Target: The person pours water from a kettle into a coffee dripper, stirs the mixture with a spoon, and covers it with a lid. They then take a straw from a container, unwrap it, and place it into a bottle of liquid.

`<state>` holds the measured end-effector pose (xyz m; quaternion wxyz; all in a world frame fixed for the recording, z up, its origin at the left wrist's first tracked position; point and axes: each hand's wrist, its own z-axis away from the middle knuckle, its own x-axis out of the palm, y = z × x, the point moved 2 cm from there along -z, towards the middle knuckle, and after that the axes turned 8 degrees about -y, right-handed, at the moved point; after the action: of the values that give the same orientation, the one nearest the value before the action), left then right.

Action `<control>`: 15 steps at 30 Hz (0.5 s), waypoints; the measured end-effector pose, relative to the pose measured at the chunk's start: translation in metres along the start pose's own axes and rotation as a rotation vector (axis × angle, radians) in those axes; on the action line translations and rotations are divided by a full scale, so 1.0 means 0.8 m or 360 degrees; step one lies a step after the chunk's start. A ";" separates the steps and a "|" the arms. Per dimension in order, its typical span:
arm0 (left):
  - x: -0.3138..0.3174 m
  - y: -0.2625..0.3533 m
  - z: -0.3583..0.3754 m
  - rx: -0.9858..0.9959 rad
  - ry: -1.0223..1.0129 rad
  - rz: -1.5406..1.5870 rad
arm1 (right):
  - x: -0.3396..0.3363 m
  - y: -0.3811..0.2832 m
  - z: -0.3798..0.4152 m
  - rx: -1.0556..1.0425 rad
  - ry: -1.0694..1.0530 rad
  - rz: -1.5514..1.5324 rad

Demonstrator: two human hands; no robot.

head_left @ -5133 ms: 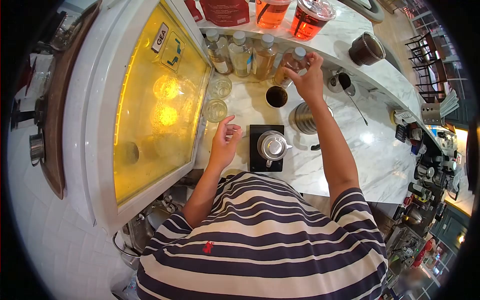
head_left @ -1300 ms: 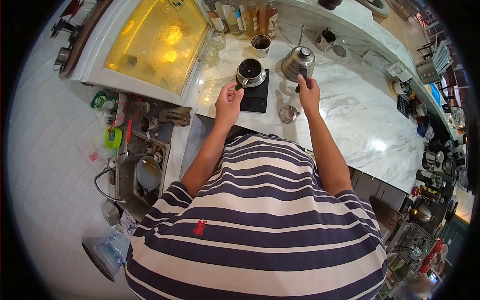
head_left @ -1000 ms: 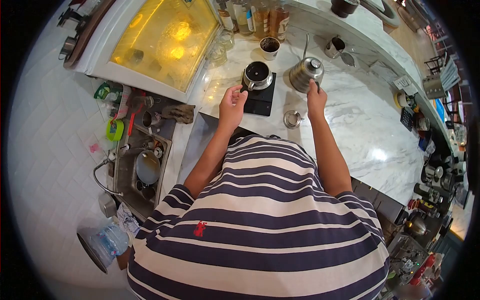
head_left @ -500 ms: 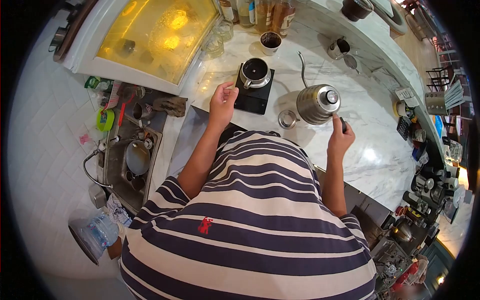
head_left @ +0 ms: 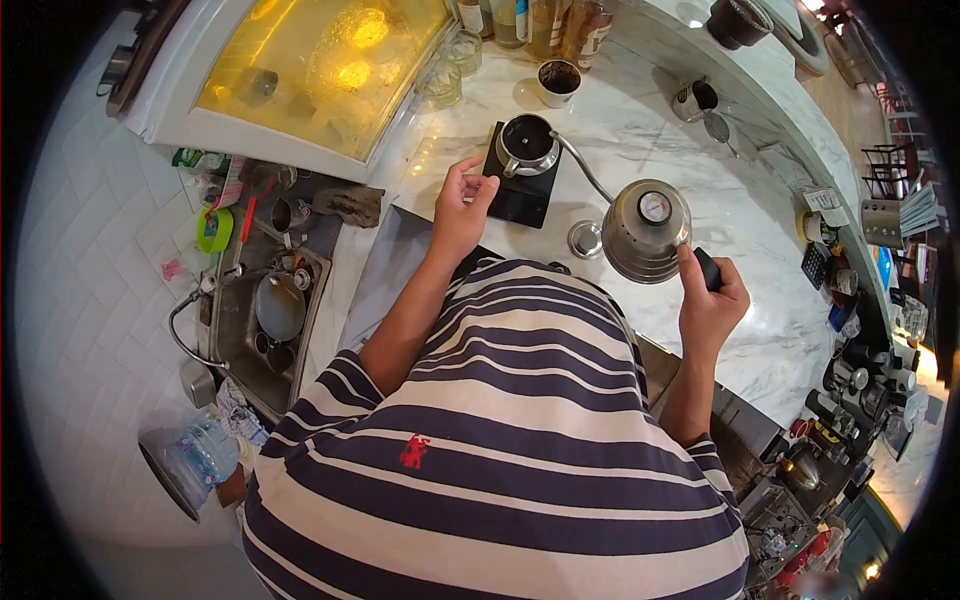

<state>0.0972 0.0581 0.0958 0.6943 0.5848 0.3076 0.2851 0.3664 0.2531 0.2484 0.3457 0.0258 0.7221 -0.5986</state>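
Now the right hand (head_left: 712, 300) closes round the black handle of the metal kettle (head_left: 640, 240), which looks lifted off the counter (head_left: 770, 215), right of the scale (head_left: 518, 205). Half a second ago the spout (head_left: 588, 170) pointed far, well apart from the pot (head_left: 529, 147); now its tip reaches the pot's right rim. Any flow of water is too small to tell. Kettle body appears larger than in that frame, the round dial on its lid turned more to view.

Pot sits on the far part of the black scale, dark inside, as before. Left hand (head_left: 466, 208) much the same: fingers loosely curled, narrow gap to the thumb, nothing visible in the grip, just beside the scale's left edge; contact, cannot tell. Small round metal piece (head_left: 585, 239) lies on the counter between scale and kettle, unmoved. Paper cup (head_left: 558, 84) unchanged, beyond the pot.
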 end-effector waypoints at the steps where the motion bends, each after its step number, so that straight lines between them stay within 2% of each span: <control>1: -0.002 -0.002 -0.001 0.0004 0.0002 0.0000 | 0.002 -0.001 0.000 -0.0008 -0.0012 -0.0009; 15: 0.001 -0.010 -0.007 0.0014 -0.0062 0.0030 | 0.018 -0.029 -0.012 -0.0114 -0.0077 0.0076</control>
<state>0.0934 0.0611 0.0868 0.6948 0.5962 0.2897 0.2790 0.3406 0.2500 0.2605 0.3780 0.0161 0.7336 -0.5645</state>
